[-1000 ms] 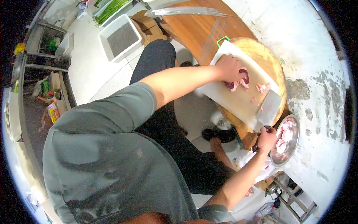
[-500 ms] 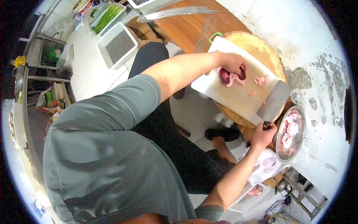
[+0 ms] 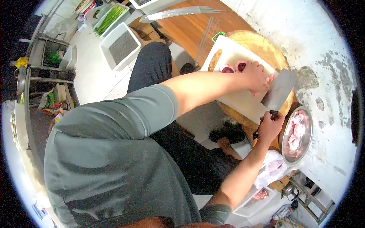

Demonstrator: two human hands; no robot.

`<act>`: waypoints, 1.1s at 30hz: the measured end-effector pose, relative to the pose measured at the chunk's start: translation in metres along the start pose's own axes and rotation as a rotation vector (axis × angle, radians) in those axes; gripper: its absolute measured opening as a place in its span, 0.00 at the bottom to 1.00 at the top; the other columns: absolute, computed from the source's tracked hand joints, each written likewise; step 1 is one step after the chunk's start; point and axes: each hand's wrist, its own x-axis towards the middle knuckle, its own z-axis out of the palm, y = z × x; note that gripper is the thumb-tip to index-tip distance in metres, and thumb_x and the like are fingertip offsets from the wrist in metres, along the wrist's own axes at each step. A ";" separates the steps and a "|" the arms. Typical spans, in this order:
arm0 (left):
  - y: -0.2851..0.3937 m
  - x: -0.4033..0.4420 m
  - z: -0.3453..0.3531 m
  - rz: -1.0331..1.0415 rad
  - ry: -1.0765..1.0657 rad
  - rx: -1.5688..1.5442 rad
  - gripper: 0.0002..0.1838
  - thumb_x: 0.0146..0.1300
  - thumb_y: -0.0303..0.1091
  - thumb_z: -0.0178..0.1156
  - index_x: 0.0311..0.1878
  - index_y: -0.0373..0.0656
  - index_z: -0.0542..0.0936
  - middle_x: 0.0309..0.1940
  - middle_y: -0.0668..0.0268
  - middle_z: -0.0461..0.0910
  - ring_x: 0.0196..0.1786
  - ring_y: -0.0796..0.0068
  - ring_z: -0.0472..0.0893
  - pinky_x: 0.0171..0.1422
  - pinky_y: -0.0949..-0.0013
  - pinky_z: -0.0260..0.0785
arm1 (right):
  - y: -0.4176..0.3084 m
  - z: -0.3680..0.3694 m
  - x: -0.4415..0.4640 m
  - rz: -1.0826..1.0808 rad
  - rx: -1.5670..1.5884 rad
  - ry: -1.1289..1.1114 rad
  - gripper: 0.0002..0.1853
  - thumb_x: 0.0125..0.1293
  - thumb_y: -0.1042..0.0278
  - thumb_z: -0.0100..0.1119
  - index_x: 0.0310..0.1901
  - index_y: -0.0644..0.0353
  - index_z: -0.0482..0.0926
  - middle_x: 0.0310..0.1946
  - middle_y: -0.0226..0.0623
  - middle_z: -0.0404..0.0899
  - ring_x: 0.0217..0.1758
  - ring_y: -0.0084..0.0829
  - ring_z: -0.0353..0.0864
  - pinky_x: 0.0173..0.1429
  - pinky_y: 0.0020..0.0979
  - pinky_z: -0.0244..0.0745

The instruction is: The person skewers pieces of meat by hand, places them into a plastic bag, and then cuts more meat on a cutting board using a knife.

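Observation:
My right hand [image 3: 271, 124] is closed around the dark handle of a cleaver [image 3: 280, 89]. Its broad blade lies over the far right end of the white cutting board [image 3: 236, 102]. Over the board's middle, my left hand [image 3: 257, 78] has its fingers apart and bent downward, close to small pink meat scraps [image 3: 271, 78]; whether it touches them is hidden. Behind that hand, two dark red, pink-edged pieces of meat [image 3: 227, 70] rest on the board, partly covered by my wrist.
The board sits on a round wooden block [image 3: 262, 41]. Beside my right hand stands a metal bowl [image 3: 307, 141] holding pale meat. A wooden table [image 3: 182, 27] adjoins the block, and a wall [image 3: 323, 60] rises beyond. White bins [image 3: 131, 57] stand on the floor to my left.
My left hand has let go of the dark red meat and moved across the board toward the scraps and cleaver. The cleaver has shifted only slightly.

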 end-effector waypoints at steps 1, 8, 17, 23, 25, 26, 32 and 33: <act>0.000 0.000 -0.002 -0.013 -0.043 0.029 0.24 0.56 0.56 0.62 0.49 0.51 0.86 0.55 0.56 0.76 0.63 0.52 0.70 0.65 0.49 0.62 | 0.000 -0.002 0.000 -0.010 -0.015 0.003 0.18 0.57 0.72 0.61 0.47 0.70 0.71 0.32 0.43 0.79 0.27 0.33 0.81 0.33 0.33 0.78; -0.070 -0.004 0.007 -0.164 0.153 -0.155 0.26 0.59 0.58 0.62 0.52 0.50 0.85 0.56 0.54 0.76 0.62 0.51 0.71 0.65 0.49 0.62 | -0.001 -0.012 -0.005 -0.005 -0.061 0.011 0.19 0.57 0.73 0.61 0.49 0.71 0.71 0.34 0.43 0.80 0.30 0.33 0.82 0.34 0.32 0.79; -0.098 0.003 0.037 -0.067 -0.032 -0.183 0.22 0.59 0.53 0.61 0.51 0.52 0.85 0.49 0.60 0.82 0.59 0.54 0.75 0.63 0.50 0.60 | 0.007 -0.002 -0.013 -0.045 -0.239 -0.110 0.19 0.58 0.67 0.61 0.50 0.67 0.73 0.38 0.48 0.82 0.39 0.44 0.83 0.48 0.41 0.78; -0.110 0.008 0.046 -0.036 0.215 -0.602 0.24 0.60 0.51 0.63 0.52 0.43 0.83 0.43 0.52 0.83 0.42 0.54 0.84 0.51 0.54 0.75 | -0.014 -0.004 -0.039 -0.077 -0.384 -0.208 0.19 0.59 0.67 0.63 0.51 0.65 0.73 0.42 0.53 0.83 0.48 0.50 0.83 0.53 0.43 0.76; -0.099 -0.023 0.021 -0.176 0.206 -0.524 0.24 0.57 0.50 0.66 0.50 0.42 0.83 0.43 0.53 0.83 0.48 0.53 0.82 0.56 0.54 0.73 | -0.017 -0.004 -0.043 -0.093 -0.396 -0.213 0.20 0.59 0.68 0.63 0.51 0.64 0.73 0.42 0.53 0.83 0.48 0.51 0.83 0.53 0.44 0.76; -0.093 -0.041 0.012 -0.246 0.199 -0.486 0.24 0.56 0.49 0.67 0.50 0.41 0.83 0.43 0.53 0.83 0.51 0.53 0.81 0.58 0.53 0.72 | -0.018 -0.004 -0.043 -0.062 -0.401 -0.226 0.20 0.59 0.68 0.64 0.51 0.64 0.73 0.43 0.53 0.83 0.48 0.51 0.83 0.53 0.44 0.76; -0.101 -0.089 0.061 0.062 0.494 -0.245 0.33 0.49 0.52 0.70 0.57 0.45 0.77 0.57 0.56 0.74 0.63 0.52 0.70 0.70 0.46 0.57 | -0.022 0.002 -0.043 -0.131 -0.455 -0.209 0.18 0.60 0.68 0.63 0.50 0.64 0.72 0.40 0.53 0.83 0.45 0.52 0.84 0.52 0.44 0.76; -0.100 -0.090 0.059 0.077 0.494 -0.203 0.35 0.49 0.52 0.71 0.58 0.46 0.76 0.58 0.56 0.73 0.64 0.53 0.70 0.70 0.46 0.56 | -0.023 0.003 -0.043 -0.146 -0.443 -0.228 0.18 0.60 0.68 0.63 0.50 0.64 0.72 0.40 0.53 0.83 0.45 0.52 0.84 0.52 0.44 0.76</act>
